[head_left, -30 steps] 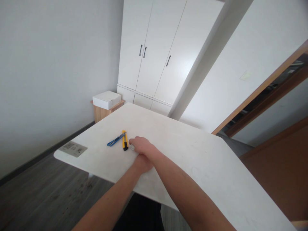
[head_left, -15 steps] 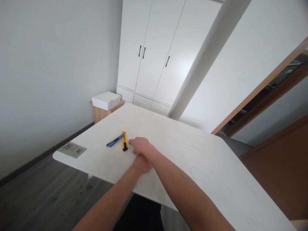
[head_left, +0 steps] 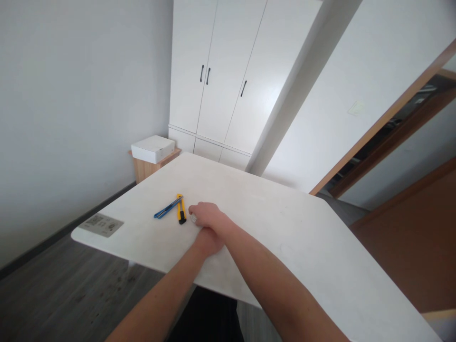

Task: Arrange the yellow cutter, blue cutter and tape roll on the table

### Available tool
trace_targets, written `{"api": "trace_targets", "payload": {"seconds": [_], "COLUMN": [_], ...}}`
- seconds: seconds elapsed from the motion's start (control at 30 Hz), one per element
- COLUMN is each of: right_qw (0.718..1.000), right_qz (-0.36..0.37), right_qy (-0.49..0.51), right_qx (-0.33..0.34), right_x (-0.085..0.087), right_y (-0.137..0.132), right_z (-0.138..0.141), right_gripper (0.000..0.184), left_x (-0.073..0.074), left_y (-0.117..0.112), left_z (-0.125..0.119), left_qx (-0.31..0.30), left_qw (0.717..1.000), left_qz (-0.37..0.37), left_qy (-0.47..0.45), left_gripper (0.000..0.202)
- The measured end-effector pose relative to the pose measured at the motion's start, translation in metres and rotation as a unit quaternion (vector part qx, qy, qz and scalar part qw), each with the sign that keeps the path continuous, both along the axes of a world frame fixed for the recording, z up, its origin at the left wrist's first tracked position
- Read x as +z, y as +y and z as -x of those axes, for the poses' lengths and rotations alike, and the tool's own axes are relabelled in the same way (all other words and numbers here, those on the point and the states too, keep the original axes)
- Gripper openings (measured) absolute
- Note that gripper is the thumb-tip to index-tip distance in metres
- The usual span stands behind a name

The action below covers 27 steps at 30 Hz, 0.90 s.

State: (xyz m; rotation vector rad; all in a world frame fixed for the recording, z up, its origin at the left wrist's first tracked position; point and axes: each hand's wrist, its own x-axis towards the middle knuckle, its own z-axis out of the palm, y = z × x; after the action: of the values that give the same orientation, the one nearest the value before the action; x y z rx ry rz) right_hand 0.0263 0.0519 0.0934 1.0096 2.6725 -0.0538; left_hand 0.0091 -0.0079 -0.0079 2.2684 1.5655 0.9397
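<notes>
My right hand point(head_left: 205, 213) is closed on a small clear-grey thing point(head_left: 193, 218), mostly hidden by the fingers, so its kind cannot be made out. Beneath my right wrist lies my left hand point(head_left: 210, 241), crossed under it and low over the white table point(head_left: 270, 213); its fingers are hidden. Just left of my right fingertips rests a yellow utility knife point(head_left: 182, 213) with a black end. A blue utility knife point(head_left: 166, 210) lies slanted, its tip crossing the yellow one near the top. Neither hand touches the knives.
A grey printed label point(head_left: 102, 224) is stuck on the table's left corner. Past the far edge, a white box point(head_left: 151, 148) sits on a small wooden cabinet point(head_left: 143, 170). White wardrobe doors point(head_left: 231, 71) rise behind, and a wood-framed opening point(head_left: 384, 128) is at the right.
The view has shifted slightly, so the table and knives appear a little further left. My crossed hands keep nearly the same pose, and the knives stay in place on the table.
</notes>
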Motion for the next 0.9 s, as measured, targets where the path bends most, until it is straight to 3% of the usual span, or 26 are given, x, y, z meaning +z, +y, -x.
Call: {"api": "trace_targets", "payload": {"seconds": [0.13,0.23,0.33,0.43,0.63,0.9], "right_qw": [0.996,0.986,0.98,0.979,0.981,0.984], "right_qz": [-0.052,-0.067,-0.043,-0.005,0.018,0.021], "right_qy": [0.021,-0.012,-0.045,-0.045,-0.015,-0.009], "right_qx": [-0.075,-0.155,-0.189,-0.198,-0.195,-0.176], "right_x": [0.023,0.037,0.037,0.025,0.001,-0.011], "right_y": [0.016,0.016,-0.004,-0.035,-0.073,-0.074], "right_z": [-0.055,-0.117,-0.173,-0.206,-0.222,-0.224], "right_gripper": [0.042,0.04,0.04,0.041,0.042,0.041], "left_x": [0.017,0.022,0.021,0.02,0.017,0.008], "left_y": [0.0,0.002,0.003,0.003,0.005,0.01], "left_z": [0.004,0.005,0.006,0.006,0.007,0.009], "left_qx": [-0.091,-0.106,-0.097,-0.098,-0.095,-0.097], "left_qw": [0.995,0.994,0.994,0.994,0.994,0.994], "left_qz": [-0.012,-0.018,-0.012,-0.011,-0.009,-0.008], "left_qy": [0.038,0.033,0.037,0.045,0.061,0.057], "left_gripper": [0.034,0.036,0.035,0.034,0.036,0.036]}}
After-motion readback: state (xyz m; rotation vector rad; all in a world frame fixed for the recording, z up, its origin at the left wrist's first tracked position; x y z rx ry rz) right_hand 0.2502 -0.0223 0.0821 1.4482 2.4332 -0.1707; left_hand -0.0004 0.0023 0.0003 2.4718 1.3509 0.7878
